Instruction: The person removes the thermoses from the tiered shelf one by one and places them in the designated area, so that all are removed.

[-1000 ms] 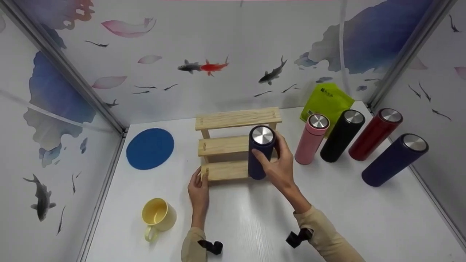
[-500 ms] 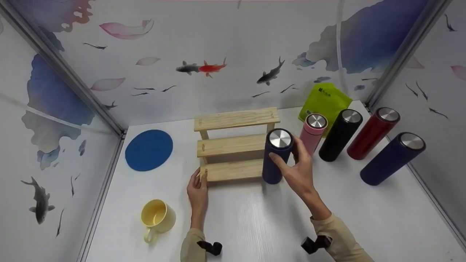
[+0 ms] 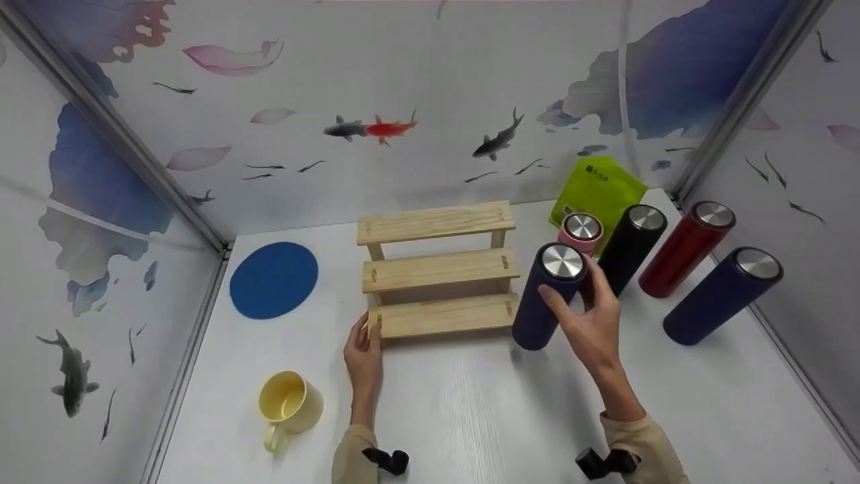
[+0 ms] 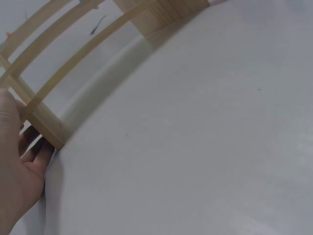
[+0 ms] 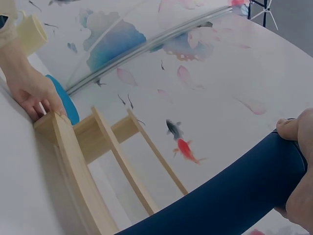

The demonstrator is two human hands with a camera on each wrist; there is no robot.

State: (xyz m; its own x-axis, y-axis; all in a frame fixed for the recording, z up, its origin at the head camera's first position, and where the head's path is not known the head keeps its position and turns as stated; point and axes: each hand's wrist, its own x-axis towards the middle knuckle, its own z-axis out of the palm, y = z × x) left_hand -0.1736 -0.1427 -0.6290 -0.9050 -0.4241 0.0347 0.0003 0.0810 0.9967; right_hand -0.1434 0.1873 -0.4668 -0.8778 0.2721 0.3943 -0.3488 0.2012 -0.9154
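My right hand grips a dark blue thermos bottle with a silver lid near its top. The bottle leans slightly, just in front of the right end of a three-step wooden rack. A shadow shows below its base; in the right wrist view the blue bottle crosses the lower corner with the thumb over it. At the rack's left end, my left hand holds the lowest step, thumb in front and fingers around the end. In the left wrist view the fingers lie against the rack's side leg.
Behind the held bottle stands a pink bottle, partly hidden. Black, red and second blue bottles stand to its right, with a green bag behind. A blue disc and yellow mug lie left.
My right hand has carried the blue bottle rightward and a little toward me, away from the front of the rack, uncovering its right end. My left hand stays on the rack.
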